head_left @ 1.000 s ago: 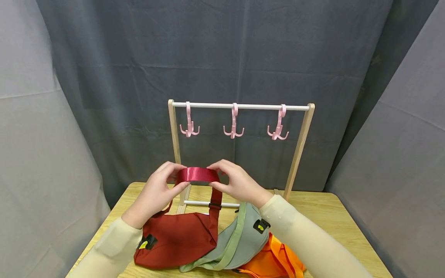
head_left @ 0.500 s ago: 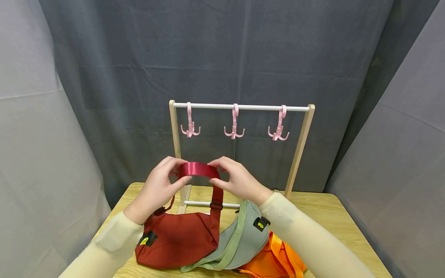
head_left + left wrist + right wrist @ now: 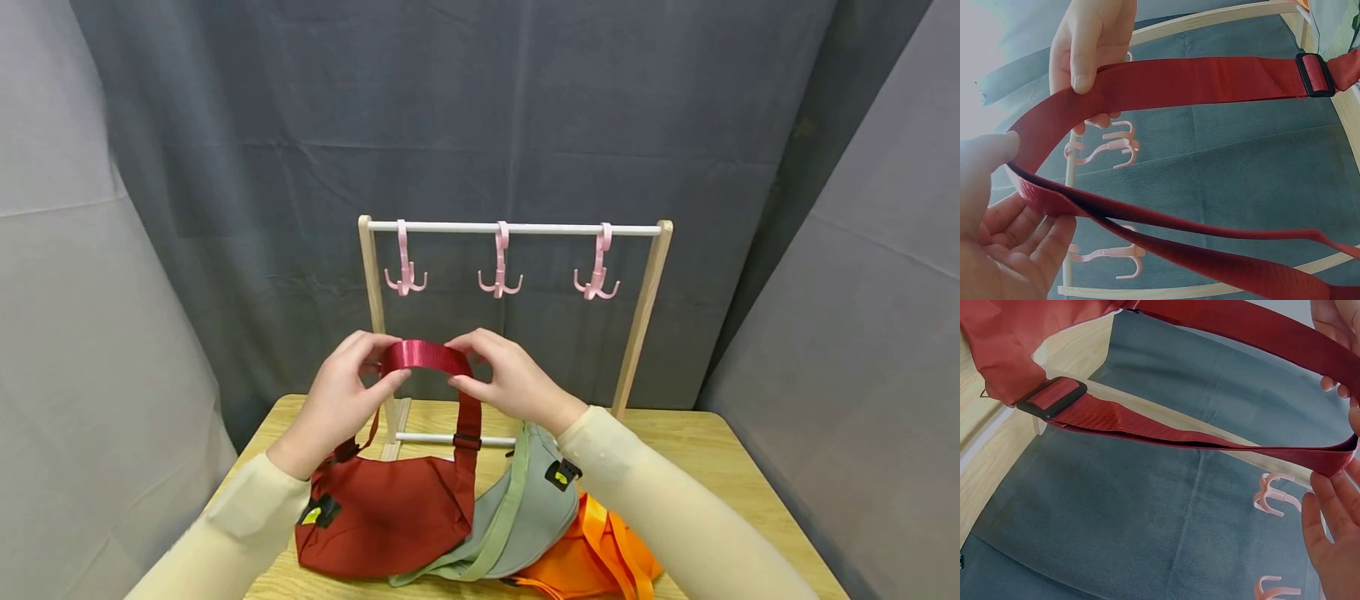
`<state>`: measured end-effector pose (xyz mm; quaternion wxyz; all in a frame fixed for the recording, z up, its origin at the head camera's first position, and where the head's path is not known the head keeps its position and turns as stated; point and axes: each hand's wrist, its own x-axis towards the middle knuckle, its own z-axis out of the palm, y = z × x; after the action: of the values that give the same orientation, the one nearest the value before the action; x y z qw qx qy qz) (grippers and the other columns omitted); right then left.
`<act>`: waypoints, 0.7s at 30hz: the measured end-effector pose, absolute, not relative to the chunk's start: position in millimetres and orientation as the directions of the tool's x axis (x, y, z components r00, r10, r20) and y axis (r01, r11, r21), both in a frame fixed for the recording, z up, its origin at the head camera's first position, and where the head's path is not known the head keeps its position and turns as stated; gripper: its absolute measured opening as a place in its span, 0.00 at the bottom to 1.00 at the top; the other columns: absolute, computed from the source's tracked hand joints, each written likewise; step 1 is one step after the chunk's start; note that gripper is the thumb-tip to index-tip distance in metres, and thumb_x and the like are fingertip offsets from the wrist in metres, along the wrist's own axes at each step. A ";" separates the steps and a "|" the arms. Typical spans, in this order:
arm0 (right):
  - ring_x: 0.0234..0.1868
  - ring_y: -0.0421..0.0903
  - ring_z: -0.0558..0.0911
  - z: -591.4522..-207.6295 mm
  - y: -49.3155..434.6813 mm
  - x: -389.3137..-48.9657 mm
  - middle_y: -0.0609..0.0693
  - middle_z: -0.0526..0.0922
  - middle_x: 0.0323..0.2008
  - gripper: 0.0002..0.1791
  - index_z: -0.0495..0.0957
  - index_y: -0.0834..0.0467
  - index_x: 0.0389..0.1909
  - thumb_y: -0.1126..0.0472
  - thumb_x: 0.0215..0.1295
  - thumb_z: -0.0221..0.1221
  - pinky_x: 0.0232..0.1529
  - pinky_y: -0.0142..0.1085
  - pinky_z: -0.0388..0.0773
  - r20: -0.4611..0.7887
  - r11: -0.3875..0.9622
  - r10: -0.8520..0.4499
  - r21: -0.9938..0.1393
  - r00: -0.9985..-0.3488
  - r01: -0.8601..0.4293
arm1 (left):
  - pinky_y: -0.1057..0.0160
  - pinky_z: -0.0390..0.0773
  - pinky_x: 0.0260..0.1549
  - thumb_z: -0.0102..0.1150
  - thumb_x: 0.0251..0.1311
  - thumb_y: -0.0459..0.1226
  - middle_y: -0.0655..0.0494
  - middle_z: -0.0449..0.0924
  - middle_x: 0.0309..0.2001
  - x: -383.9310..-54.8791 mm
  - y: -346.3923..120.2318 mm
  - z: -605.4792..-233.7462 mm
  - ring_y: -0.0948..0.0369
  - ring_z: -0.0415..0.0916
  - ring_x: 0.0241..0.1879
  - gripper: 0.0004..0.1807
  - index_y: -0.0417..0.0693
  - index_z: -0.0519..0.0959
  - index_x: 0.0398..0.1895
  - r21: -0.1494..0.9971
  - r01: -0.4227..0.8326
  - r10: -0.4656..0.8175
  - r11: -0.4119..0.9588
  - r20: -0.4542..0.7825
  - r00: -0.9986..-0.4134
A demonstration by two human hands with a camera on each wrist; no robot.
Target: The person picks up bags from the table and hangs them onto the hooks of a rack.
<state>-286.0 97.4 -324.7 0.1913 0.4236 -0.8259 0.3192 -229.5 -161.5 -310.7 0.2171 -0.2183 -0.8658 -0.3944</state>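
A dark red waist bag (image 3: 393, 517) rests on the table with its strap (image 3: 427, 355) raised in an arch above it. My left hand (image 3: 337, 396) pinches the strap's left end of the arch between thumb and fingers. The right hand (image 3: 517, 379) pinches the other side in the same way. In the left wrist view the strap (image 3: 1179, 81) runs from both hands to a black slider buckle (image 3: 1315, 75). The right wrist view also shows that buckle (image 3: 1052, 398) near the bag's fabric. Behind the hands, a left pink hook (image 3: 406, 275) hangs on the rack.
The wooden rack's white bar (image 3: 551, 228) also carries a middle pink hook (image 3: 500, 271) and a right one (image 3: 596, 275). A grey-green bag (image 3: 543, 525) and an orange bag (image 3: 585, 550) lie on the wooden table (image 3: 705, 467), right of the red bag.
Both hands have risen slightly, lifting the strap higher toward the rack. The red bag has shifted a little to the right; the other bags stay about where they were.
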 end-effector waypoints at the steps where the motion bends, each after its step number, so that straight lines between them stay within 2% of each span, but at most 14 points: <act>1: 0.47 0.39 0.79 -324.2 97.5 -286.3 0.44 0.83 0.49 0.22 0.79 0.54 0.58 0.57 0.65 0.71 0.51 0.36 0.82 0.586 0.439 -0.576 -0.366 -0.569 -0.821 | 0.52 0.84 0.51 0.73 0.62 0.37 0.53 0.79 0.49 -230.2 -161.3 -310.0 0.59 0.78 0.46 0.23 0.45 0.79 0.59 0.589 0.550 0.207 0.592 0.549 -0.810; 8: 0.46 0.38 0.79 -321.7 97.4 -286.6 0.44 0.82 0.48 0.22 0.79 0.54 0.58 0.57 0.65 0.71 0.52 0.37 0.81 0.599 0.438 -0.563 -0.367 -0.569 -0.820 | 0.53 0.85 0.50 0.73 0.61 0.36 0.52 0.79 0.48 -233.1 -159.9 -304.3 0.58 0.78 0.45 0.22 0.44 0.79 0.58 0.575 0.568 0.209 0.589 0.571 -0.794; 15: 0.47 0.40 0.79 -318.7 95.8 -285.3 0.45 0.82 0.48 0.22 0.79 0.56 0.58 0.57 0.65 0.71 0.52 0.44 0.83 0.617 0.430 -0.548 -0.372 -0.565 -0.823 | 0.50 0.85 0.50 0.72 0.61 0.35 0.51 0.80 0.48 -234.4 -159.8 -297.8 0.56 0.79 0.45 0.21 0.43 0.80 0.57 0.565 0.592 0.217 0.575 0.592 -0.776; 21: 0.47 0.40 0.80 -314.2 93.3 -280.5 0.45 0.83 0.49 0.23 0.79 0.55 0.59 0.57 0.65 0.71 0.53 0.39 0.82 0.624 0.441 -0.537 -0.365 -0.567 -0.820 | 0.49 0.84 0.51 0.71 0.63 0.35 0.50 0.80 0.48 -233.5 -161.6 -293.4 0.56 0.79 0.46 0.21 0.42 0.79 0.58 0.557 0.594 0.223 0.580 0.593 -0.774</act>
<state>-280.5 93.3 -314.2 0.2140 0.4130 -0.8214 0.3300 -233.5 -161.6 -293.4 0.2372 -0.2382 -0.8567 -0.3913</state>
